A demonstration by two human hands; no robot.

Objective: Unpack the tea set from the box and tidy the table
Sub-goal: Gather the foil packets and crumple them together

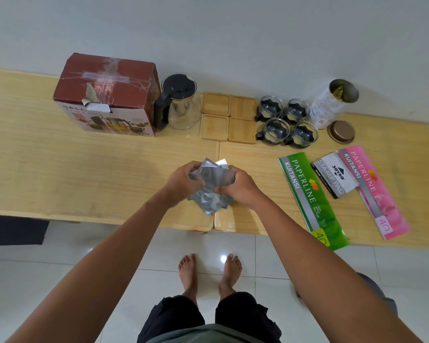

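Observation:
My left hand (183, 180) and my right hand (238, 185) both grip a crumpled silver foil bag (209, 181) just above the wooden table (84, 169), near its front edge. At the back left stands the red-brown tea set box (109, 95), taped on top. Right of it is a glass teapot (181, 102) with a black lid and handle. Several square wooden coasters (229, 118) lie in a block beside it. Several small glass cups (286, 121) with black holders stand close together to their right.
An open white tin (332, 102) stands at the back right, its brown lid (341, 132) lying in front of it. A green receipt book (312, 201), a stamp pad box (334, 175) and a pink receipt book (374, 191) lie at the right front. My bare feet stand on white tiles.

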